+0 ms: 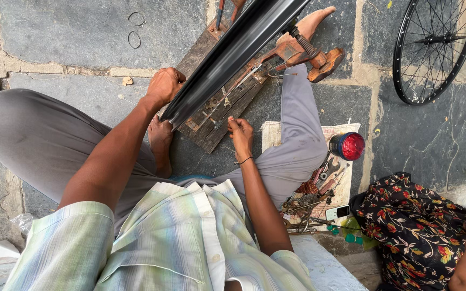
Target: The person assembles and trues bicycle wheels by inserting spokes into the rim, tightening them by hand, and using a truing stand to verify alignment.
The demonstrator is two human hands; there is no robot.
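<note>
Left hand (164, 86) grips the black wheel rim (233, 51); right hand (240, 134) pinches a spoke (227, 99), which could slip from its hole if the rim twists

A black bicycle wheel rim (233, 54) stands on edge, seen nearly edge-on, slanting from the top of the view down to a worn wooden board (219, 110) on the stone floor. Thin steel spokes (227, 97) run from its lower side toward the board.

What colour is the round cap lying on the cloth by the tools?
Red, with a dark blue body: the cap, head view.
</note>
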